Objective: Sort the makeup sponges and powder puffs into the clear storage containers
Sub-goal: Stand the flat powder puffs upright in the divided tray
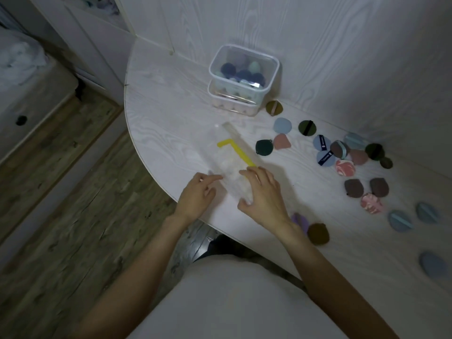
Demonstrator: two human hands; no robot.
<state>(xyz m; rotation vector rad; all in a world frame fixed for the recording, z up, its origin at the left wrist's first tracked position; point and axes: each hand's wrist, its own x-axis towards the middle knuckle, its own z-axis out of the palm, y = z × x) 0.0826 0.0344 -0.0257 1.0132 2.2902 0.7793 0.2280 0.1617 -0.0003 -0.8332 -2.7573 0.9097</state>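
Two clear storage containers (244,69) stood stacked at twelve o'clock on the table (171,106), the upper one holding dark blue and pale green makeup sponges (242,74); what filled the lower one I could not make out through its wall. By my judgement, the sponges were largely sorted, while the powder puffs (342,152) were not: around twenty of them lay scattered from one to four o'clock, and one brown puff (318,233) sat near the table edge just beside my right wrist.

Directly in front of me lay a clear lid (227,155) with a yellow seal strip (236,151), so transparent that its outline was hard to trace. My right hand (263,192) rested on its near end with fingers spread wide, curling over the edge. My left hand (199,194) touched its left side, fingers loosely bent; whether it pinched the lid I cannot tell. A purple puff (299,220) was partly hidden behind my right wrist.
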